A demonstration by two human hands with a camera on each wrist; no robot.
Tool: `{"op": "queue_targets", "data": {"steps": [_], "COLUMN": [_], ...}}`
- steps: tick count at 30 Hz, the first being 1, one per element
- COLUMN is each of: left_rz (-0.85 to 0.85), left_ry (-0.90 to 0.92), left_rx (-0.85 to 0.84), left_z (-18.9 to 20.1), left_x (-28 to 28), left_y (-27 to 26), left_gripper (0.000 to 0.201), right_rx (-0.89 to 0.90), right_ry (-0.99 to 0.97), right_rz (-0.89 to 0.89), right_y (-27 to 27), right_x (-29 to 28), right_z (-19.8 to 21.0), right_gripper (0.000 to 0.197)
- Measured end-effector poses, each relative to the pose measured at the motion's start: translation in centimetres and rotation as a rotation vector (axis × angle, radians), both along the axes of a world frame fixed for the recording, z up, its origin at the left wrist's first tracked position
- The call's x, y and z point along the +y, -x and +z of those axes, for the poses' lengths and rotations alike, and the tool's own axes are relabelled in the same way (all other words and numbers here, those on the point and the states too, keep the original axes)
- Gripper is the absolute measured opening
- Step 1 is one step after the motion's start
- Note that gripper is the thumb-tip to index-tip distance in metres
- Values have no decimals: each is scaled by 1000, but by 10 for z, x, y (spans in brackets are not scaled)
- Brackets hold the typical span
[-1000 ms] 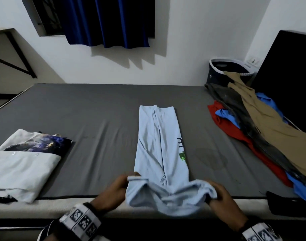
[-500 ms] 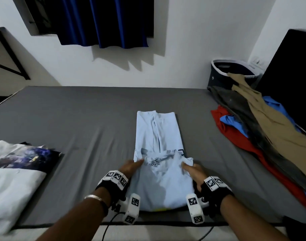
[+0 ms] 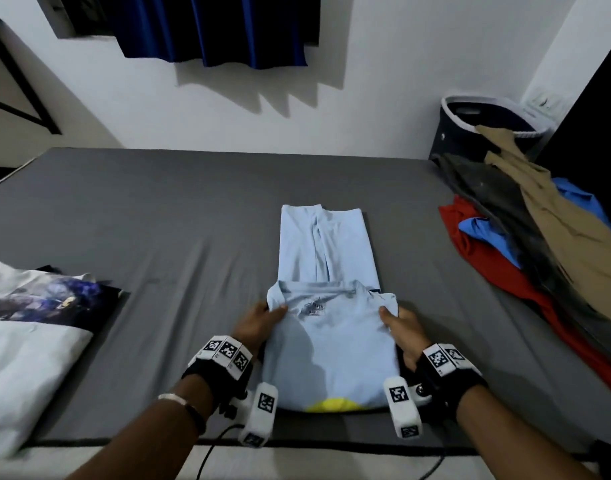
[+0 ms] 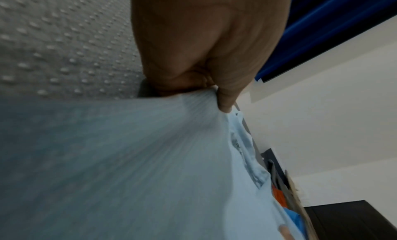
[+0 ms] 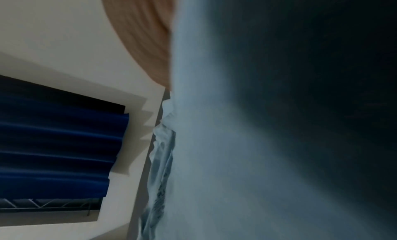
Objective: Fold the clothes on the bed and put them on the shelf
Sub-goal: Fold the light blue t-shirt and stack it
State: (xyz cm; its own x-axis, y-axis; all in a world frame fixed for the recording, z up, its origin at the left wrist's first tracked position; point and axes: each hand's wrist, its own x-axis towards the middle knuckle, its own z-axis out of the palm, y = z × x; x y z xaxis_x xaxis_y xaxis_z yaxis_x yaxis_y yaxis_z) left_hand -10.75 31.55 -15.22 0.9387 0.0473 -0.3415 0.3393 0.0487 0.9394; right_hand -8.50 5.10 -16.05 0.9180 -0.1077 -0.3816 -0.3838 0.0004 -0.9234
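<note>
Left hand and right hand, fingers pinching the folded-over end of light blue shirt; wrists low over grey bed

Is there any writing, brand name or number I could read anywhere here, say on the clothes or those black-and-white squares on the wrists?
Neck label inside the light blue shirt: a few printed lines, too small and blurred to read.
Wrist tags: black-and-white square patterns, not letters or numbers.
Printed shirt on the folded pile at left: a dark picture, no legible words.
Nothing else carries readable text.
</note>
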Motion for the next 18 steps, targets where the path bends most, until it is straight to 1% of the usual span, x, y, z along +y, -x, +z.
{"op": "queue_targets", "data": {"steps": [3,4,6,9,11,13,16,18], "left_rz": [-43,-33,-1,26,22,19,46,59], "left_ry": [106,122,94,-8,-5,15,-14,-1], "left_rx": [-30,-28,-5,4,5,23,46,53], "left_z": [-1,-3,-5,-11,-10,-9,-2,0], "left_x": [-2,-1,-1,0,0,1,1,2], "left_y": [2,2,1,0,1,3,13,25], "left_gripper": [28,26,22,31,26,27,22,21], "right_rx": [-18,-22,-5,8,-2,-2,21,28], "right_ry": [-17,-17,2,32,31,3,-54,-41], "right_rz": [-6,-10,-13,-14,-21,-33,-39,-42], "right_y": [1,1,1,2,2,6,20,35], "right_x": [-4,-6,-8,-8,-8,-9,-11,-12], "right_z": [1,0,-2,-5,-4,-2,3,7], "right_gripper": [18,17,17,19,21,20,15,15]}}
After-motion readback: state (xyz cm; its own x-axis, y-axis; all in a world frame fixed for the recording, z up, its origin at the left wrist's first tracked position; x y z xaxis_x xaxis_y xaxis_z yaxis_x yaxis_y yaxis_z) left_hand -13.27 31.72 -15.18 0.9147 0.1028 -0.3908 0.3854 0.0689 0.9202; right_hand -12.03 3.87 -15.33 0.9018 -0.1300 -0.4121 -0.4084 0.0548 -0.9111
